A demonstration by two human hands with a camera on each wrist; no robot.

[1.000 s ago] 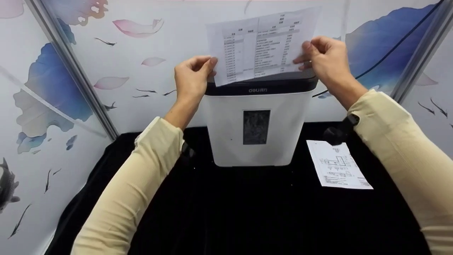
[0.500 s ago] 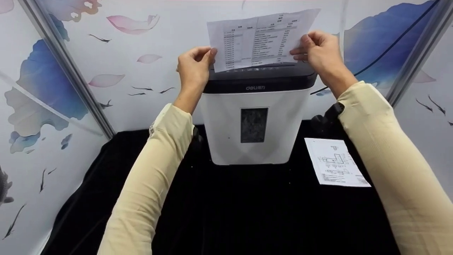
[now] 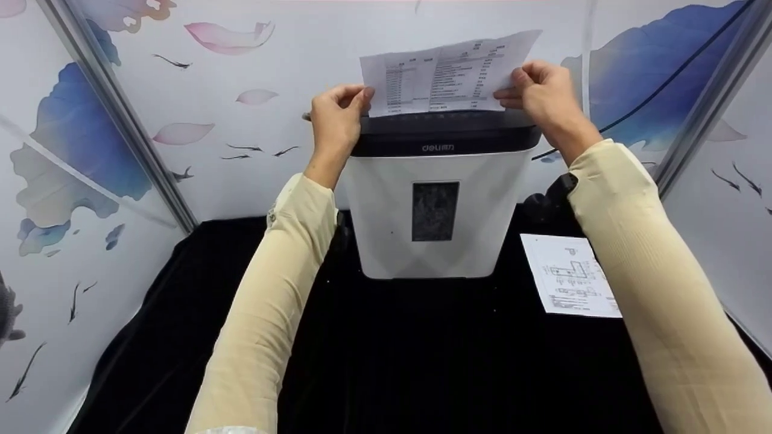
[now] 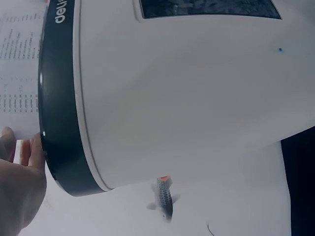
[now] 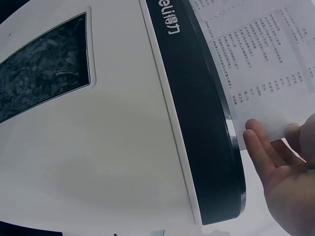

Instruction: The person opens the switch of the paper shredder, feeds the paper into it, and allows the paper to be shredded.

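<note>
A printed sheet of paper (image 3: 446, 75) stands upright over the dark top of a white paper shredder (image 3: 386, 211). Its lower edge is right at the shredder's top, around the middle. My left hand (image 3: 338, 117) pinches the sheet's left edge between thumb and fingers. At the opposite edge my right hand (image 3: 549, 99) pinches it, thumb in front. In the right wrist view, fingers of the right hand (image 5: 290, 167) lie along the paper's corner beside the black lid (image 5: 202, 123). The left wrist view has the left hand (image 4: 22, 182) next to the lid's end.
A second printed sheet with a diagram (image 3: 570, 283) lies on the black tablecloth (image 3: 422, 349) right of the shredder, partly behind the right sleeve. Paper shreds show through the shredder's window (image 5: 49, 64). A black cable (image 3: 657, 90) runs along the painted wall panels at the right.
Both hands first brought the sheet up and back over the shredder, then lowered it so its bottom edge meets the top. The sheet now leans away and shows less height.
</note>
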